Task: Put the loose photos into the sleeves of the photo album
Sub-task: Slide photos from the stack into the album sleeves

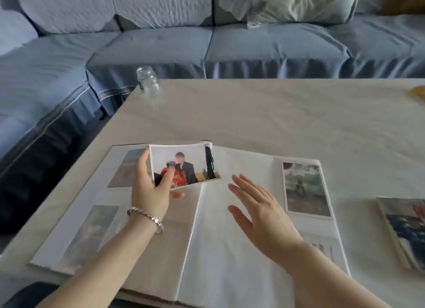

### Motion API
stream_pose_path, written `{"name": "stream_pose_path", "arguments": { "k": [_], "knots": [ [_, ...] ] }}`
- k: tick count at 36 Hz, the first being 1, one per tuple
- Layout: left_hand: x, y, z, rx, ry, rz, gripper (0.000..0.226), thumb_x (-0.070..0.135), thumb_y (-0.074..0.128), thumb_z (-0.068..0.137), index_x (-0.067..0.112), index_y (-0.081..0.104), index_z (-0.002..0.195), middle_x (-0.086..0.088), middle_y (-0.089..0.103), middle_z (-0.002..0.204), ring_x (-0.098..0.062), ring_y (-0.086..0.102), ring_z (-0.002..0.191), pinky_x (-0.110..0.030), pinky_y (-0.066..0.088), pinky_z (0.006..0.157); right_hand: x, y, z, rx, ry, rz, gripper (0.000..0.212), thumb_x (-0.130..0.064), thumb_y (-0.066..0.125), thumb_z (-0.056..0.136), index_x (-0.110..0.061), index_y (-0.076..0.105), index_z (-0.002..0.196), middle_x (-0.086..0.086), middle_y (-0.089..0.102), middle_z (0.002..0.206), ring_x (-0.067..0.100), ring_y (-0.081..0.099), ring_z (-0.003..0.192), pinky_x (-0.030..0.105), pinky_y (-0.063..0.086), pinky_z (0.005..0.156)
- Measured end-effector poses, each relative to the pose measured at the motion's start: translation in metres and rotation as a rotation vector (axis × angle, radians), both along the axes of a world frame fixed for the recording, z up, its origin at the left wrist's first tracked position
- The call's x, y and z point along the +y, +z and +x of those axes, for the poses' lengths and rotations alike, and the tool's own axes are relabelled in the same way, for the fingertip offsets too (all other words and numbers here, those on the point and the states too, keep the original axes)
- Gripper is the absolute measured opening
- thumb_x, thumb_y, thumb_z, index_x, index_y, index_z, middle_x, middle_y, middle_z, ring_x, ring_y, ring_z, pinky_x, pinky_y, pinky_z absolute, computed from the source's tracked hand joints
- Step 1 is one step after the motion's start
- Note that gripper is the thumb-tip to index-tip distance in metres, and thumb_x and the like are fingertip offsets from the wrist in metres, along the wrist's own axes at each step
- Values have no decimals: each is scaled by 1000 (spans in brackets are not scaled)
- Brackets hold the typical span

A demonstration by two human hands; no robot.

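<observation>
left hand is pinching a loose photo by its corner, held up over the open photo album on the desk, right hand spread flat over the right page, more photos stacked just beside the album

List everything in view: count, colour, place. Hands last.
photo album: one, white pages, open on the table.
sleeved photos: four visible, faded colours, two on each page.
held photo: one, red and black figures, above the album's fold.
photo stack: one, dark top print, table's right edge.
glass jar: one, clear, table's far left corner.
yellow object: one, cut off at the table's right edge.
table: one, cream top.
sofa: one, blue-grey, behind the table.
cushion: one, pale green, on the sofa.
bracelet: one, silver, left wrist.
left hand: pinches the held photo.
right hand: fingers straight, over the right page.
</observation>
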State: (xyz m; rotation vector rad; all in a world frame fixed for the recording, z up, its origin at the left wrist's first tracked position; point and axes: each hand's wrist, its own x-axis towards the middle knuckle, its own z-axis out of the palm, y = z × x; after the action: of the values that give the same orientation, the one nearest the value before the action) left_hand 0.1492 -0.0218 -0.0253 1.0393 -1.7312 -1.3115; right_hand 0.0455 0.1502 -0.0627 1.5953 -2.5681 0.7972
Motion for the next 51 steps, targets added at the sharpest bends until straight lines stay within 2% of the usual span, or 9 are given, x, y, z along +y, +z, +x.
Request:
{"name": "stream_pose_path", "arguments": {
  "k": [3, 8, 13, 17, 29, 33, 37, 40, 51],
  "knots": [
    [-32, -4, 21, 20, 128, -29, 62, 11, 60, 89, 27, 32, 141, 10, 43, 132, -16, 64, 81, -29, 55, 44, -38, 0, 12, -93, 83, 36, 72, -60, 9, 93, -17, 49, 135, 0, 40, 145, 8, 25, 137, 31, 12, 111],
    [-78, -17, 44, 16, 269, -48, 61, 15, 61, 90, 28, 32, 142, 6, 47, 133, -20, 62, 95, -39, 59, 53, -82, 1, 21, -118, 199, 198, 95, -73, -8, 65, -33, 15, 148, -13, -1, 156, 0, -12, 140, 12, -16, 104],
    [-107, -31, 57, 36, 313, -44, 61, 19, 61, 89, 44, 32, 136, 2, 45, 141, -32, 57, 114, -57, 53, 79, -95, -14, 21, -97, 174, 203, 109, -83, -20, 60, -35, 33, 143, -10, 10, 156, 5, -2, 143, 15, -9, 106],
    [-119, -32, 53, 41, 334, -55, 60, 12, 56, 92, 41, 32, 138, 1, 42, 143, -27, 59, 107, -48, 58, 62, -97, -18, 21, -42, 121, 178, 76, -68, 7, 89, -27, 62, 121, 0, 52, 136, 19, 45, 129, 35, 29, 101],
    [-123, -37, 39, -91, 325, -185, 55, 9, 50, 95, 22, 29, 144, -2, 40, 145, -21, 46, 124, -10, 43, 72, -99, -27, 22, -32, 95, 84, 55, -59, 38, 83, -24, 66, 116, 2, 57, 132, 24, 51, 124, 35, 36, 97],
    [-135, -46, 37, -85, 176, -63, 56, 10, 59, 90, 23, 37, 140, -1, 44, 140, -25, 48, 123, -29, 51, 82, -98, -22, 24, -22, 87, 97, 54, -58, 39, 82, -25, 68, 112, 2, 60, 127, 23, 55, 120, 32, 37, 93],
    [-149, -44, 36, -47, 64, 261, 60, 4, 64, 86, 29, 41, 136, -4, 42, 140, -32, 55, 111, -30, 58, 56, -97, -22, 24, -37, 86, 96, 54, -57, 41, 79, -25, 68, 114, 2, 59, 129, 22, 53, 122, 31, 36, 94],
    [-161, -34, 36, -95, 16, 322, 62, 5, 69, 81, 26, 46, 134, -7, 46, 137, -32, 57, 108, -32, 56, 59, -98, -19, 23, -42, 95, 115, 53, -57, 40, 79, -26, 69, 111, 1, 61, 126, 21, 56, 119, 29, 37, 92],
    [-149, -14, 4, -180, -180, 490, 49, -8, 41, 94, 14, 43, 138, -13, 47, 126, -27, 55, 100, -40, 50, 78, -99, -15, 23, -86, 162, 135, 86, -72, 10, 68, -36, 39, 139, -13, 18, 153, -2, -1, 138, 15, 0, 104]
  ]
}}
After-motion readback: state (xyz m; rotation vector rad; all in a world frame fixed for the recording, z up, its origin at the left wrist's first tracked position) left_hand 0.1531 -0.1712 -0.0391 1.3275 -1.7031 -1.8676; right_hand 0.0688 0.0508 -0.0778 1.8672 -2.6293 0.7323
